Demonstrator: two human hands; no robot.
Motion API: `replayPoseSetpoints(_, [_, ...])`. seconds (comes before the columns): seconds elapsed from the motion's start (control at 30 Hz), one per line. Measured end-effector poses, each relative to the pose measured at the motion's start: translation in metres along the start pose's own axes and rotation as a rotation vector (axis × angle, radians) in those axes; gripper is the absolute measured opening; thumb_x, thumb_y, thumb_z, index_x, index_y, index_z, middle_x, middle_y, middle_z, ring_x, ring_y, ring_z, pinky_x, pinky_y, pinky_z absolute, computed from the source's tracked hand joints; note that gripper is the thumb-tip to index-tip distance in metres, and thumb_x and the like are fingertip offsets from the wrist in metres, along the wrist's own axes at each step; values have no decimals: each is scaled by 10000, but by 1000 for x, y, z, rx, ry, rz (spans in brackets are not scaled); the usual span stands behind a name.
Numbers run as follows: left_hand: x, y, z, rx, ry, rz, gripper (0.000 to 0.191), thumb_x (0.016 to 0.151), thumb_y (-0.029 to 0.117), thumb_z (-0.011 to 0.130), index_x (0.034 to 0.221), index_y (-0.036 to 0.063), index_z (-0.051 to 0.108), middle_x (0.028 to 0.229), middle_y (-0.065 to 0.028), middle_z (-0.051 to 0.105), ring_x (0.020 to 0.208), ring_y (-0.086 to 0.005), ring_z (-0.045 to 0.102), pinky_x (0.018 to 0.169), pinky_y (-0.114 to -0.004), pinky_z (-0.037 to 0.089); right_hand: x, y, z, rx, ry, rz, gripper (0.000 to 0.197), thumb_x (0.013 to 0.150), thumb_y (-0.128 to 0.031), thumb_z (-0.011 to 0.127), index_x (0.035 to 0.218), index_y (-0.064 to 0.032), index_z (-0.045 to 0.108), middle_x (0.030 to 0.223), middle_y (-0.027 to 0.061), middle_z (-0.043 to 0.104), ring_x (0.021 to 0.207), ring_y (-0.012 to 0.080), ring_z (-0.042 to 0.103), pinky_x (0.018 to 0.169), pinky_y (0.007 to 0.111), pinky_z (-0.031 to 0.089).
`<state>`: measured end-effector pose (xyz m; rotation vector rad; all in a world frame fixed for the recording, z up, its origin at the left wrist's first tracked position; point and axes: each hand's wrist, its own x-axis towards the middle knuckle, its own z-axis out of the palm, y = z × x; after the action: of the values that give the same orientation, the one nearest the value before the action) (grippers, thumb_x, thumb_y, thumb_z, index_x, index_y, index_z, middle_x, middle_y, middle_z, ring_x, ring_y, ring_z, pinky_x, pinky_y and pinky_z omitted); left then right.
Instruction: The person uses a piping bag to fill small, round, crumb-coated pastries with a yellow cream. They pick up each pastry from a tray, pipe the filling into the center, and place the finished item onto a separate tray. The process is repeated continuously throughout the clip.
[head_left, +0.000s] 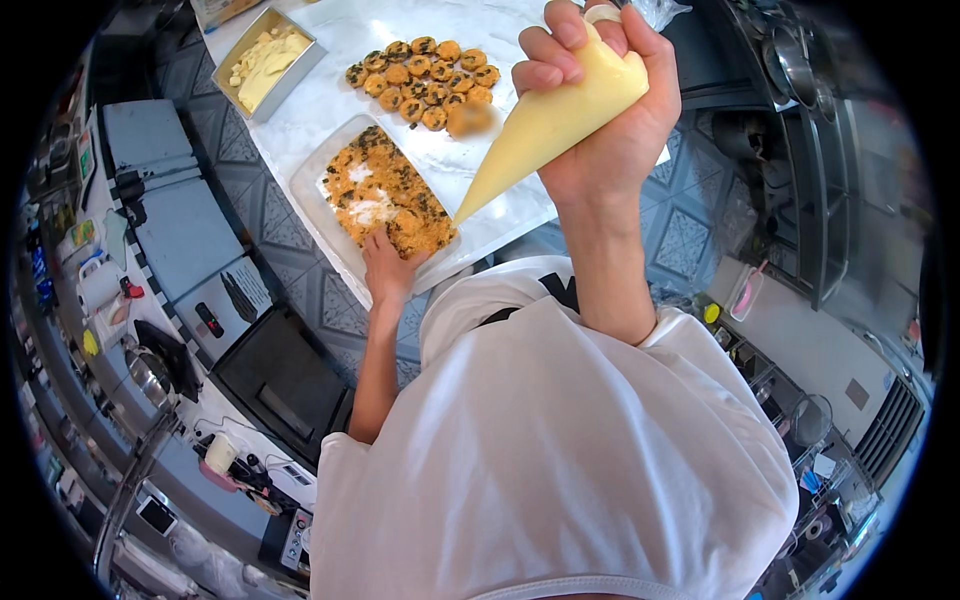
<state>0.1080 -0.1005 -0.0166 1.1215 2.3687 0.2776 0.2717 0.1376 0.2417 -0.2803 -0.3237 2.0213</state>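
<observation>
My right hand (622, 97) grips a filled piping bag (551, 112) of pale yellow cream, raised above the table. The bag's tip points down to the left, over the edge of a translucent plastic container (309, 184). Orange-brown crumbs with dark flakes, probably floss with seaweed (420, 214), lie inside, and white patches of the bottom show through. My left hand (390, 266) reaches into the near side of this container, fingers touching the crumbs and thumb apart. Beyond it, several round crumb-coated pieces (420, 79) stand grouped on the table; a larger one (471, 120) at their near edge looks blurred.
A rectangular metal tin (292, 71) with yellow cream and chunks stands at the marble-patterned table's (495, 217) far left corner. Grey cabinets (180, 217) and a dark oven-like unit (281, 386) line the left. Metal racks with pans (791, 64) stand at right.
</observation>
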Motion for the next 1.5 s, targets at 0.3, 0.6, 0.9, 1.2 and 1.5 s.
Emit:
replayPoseSetpoints(0.3, [26, -25, 8, -122, 121, 13, 327, 801, -11, 724, 1100, 45, 606, 1109, -201, 598, 1038, -418, 609, 889, -470, 494, 6, 4, -1, -51, 55, -104, 511, 1020, -569, 308, 930, -88, 455, 831, 30, 459, 690, 140, 444, 646, 276, 430])
replayPoseSetpoints(0.6, [63, 1, -13, -541, -250, 170, 444, 804, -60, 628, 1227, 65, 675, 1260, -184, 656, 1153, -355, 617, 994, -384, 477, -1, -1, -8, -29, 4, -45, 522, 1003, -581, 313, 926, -84, 451, 796, 30, 433, 694, 146, 431, 654, 270, 414])
replayPoseSetpoints(0.9, [58, 18, -18, -175, -205, 515, 741, 707, 42, 792, 1401, 56, 533, 1444, -155, 501, 1355, -375, 443, 1116, -434, 403, -5, -8, -10, 14, 37, -5, 412, 890, -504, 312, 935, -115, 437, 769, 17, 415, 720, 157, 437, 696, 263, 401])
replayPoseSetpoints(1.2, [43, -2, -22, 83, -253, 644, 633, 730, 47, 802, 1317, 120, 577, 1370, -118, 535, 1258, -367, 492, 1064, -438, 455, -5, -10, -11, 29, 17, 1, 411, 892, -508, 302, 943, -121, 430, 769, 12, 407, 737, 153, 436, 690, 259, 404])
replayPoseSetpoints(1.5, [32, -7, -15, 51, -170, 484, 589, 819, 95, 761, 1370, 92, 553, 1345, -124, 559, 1255, -342, 515, 1046, -430, 478, -4, -12, -8, 98, 78, 50, 533, 970, -592, 179, 940, -121, 427, 765, 12, 400, 736, 152, 431, 660, 249, 397])
